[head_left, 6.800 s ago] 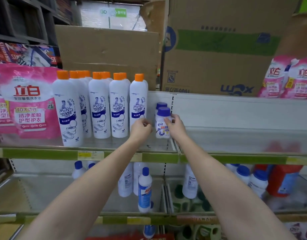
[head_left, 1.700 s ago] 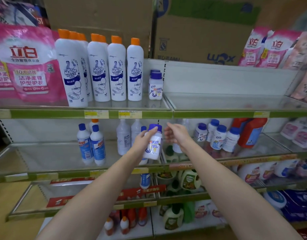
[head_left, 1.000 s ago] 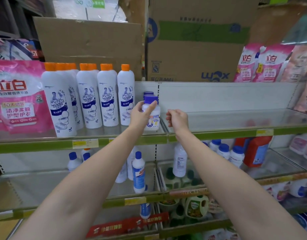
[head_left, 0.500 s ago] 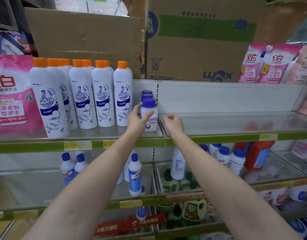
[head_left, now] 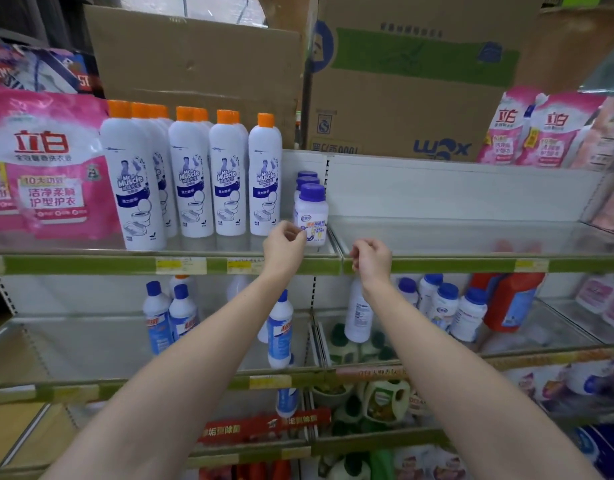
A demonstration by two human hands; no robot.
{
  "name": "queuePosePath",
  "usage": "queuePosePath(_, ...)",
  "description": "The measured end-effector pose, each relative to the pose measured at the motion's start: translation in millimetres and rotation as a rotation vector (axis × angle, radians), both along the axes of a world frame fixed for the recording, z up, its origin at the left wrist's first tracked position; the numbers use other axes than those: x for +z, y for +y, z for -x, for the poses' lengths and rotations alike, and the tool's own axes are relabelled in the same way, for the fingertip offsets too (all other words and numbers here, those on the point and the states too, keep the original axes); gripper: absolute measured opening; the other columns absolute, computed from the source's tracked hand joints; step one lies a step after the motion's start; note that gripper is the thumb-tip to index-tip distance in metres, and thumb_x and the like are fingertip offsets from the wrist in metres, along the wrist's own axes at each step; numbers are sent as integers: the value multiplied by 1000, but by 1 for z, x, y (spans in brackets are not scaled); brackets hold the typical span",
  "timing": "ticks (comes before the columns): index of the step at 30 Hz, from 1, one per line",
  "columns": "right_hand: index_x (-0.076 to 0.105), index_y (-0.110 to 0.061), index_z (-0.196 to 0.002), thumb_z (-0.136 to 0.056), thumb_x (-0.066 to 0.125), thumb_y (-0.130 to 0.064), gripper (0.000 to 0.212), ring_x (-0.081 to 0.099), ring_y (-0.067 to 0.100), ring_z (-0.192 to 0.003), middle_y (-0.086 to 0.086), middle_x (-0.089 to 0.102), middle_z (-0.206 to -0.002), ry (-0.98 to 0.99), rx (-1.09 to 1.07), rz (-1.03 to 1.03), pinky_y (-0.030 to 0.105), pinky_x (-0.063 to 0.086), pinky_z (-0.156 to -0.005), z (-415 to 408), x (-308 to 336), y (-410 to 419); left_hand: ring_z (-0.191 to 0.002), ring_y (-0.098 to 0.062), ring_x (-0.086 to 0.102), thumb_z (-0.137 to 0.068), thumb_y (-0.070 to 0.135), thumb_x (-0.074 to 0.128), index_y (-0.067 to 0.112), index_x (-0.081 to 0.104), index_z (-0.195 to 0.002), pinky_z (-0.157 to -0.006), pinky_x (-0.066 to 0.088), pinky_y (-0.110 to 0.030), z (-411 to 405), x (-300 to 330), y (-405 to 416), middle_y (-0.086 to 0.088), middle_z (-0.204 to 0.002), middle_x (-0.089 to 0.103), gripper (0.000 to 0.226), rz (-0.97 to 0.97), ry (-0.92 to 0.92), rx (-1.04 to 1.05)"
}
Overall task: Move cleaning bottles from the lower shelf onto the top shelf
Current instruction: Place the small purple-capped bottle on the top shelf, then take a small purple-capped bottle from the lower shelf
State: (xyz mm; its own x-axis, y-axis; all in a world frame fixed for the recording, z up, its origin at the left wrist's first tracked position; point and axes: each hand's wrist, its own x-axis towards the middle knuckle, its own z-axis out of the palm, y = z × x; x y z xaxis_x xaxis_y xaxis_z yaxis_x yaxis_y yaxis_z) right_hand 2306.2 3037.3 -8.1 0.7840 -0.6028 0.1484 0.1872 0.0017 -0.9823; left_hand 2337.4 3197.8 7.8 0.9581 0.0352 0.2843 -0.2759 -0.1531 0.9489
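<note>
Purple-capped bottle (head_left: 311,213) stands upright at the front of the top shelf (head_left: 90,265), right at the shelf's right-hand end, with two more purple caps (head_left: 307,178) lined up straight behind it. Just to its left runs the row of tall white Mr Muscle bottles (head_left: 225,181) with orange caps. And look at the left hand (head_left: 284,242): it's just beside the bottle's lower left, fingers loosely curled, gripping nothing; whether the fingertips brush the label I cannot tell. Right hand (head_left: 372,258) hovers in front of the green shelf edge (head_left: 454,265) of the neighbouring bay, fingers also curled in loosely, nothing in it.

Down on the lower shelf (head_left: 90,341), a cluster of similar short white bottles with blue caps (head_left: 447,306) waits to the right of the right forearm, next to a red jug (head_left: 506,299). Slim blue-labelled bottles (head_left: 168,313) stand further left, and one more (head_left: 279,330) shows between the two forearms. Pink detergent pouches (head_left: 45,168) fill the top shelf's far left, with more pink pouches (head_left: 541,133) up at the right. Cardboard boxes (head_left: 402,91) rise behind the shelf.
</note>
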Motion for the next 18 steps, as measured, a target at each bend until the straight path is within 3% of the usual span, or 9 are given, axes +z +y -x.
queuePosePath(4,61,-14,-79,-92,59,-8,15,47,14,-58,3,58,-69,140,10,-43,26,37,-53,25,-44,3,-61,-18,61,-93,12,56,9,63,-82,-59,53,-32,22,-32,0,-8,-71,68,13,-84,12,-144)
queuePosePath(8,58,-13,-76,-94,57,-7,19,40,14,-48,3,50,-63,269,9,-146,22,34,-46,49,-85,-1,-70,-20,63,-92,11,55,11,65,-82,-68,53,-33,31,-84,-8,-4,-73,70,14,-209,174,-193)
queuePosePath(11,60,-14,-80,-95,56,-10,15,42,15,-51,4,54,-65,335,15,-163,26,35,-51,62,-112,-14,-75,-24,62,-94,14,55,14,64,-80,-69,49,-33,37,-112,-18,-9,-79,71,16,-268,269,-235)
queuePosePath(14,64,-8,-92,-94,59,-13,7,48,18,-55,5,60,-71,379,-10,-184,30,39,-54,73,-131,-36,-79,-21,63,-96,20,54,15,65,-94,-71,50,-32,36,-131,-34,-8,-91,71,12,-360,307,-279)
queuePosePath(18,65,-5,-101,-93,58,-12,12,52,20,-64,8,61,-77,408,-40,-222,33,42,-60,77,-148,-72,-78,-23,63,-93,16,55,11,69,-89,-75,52,-34,27,-148,-69,-8,-85,70,16,-382,351,-301)
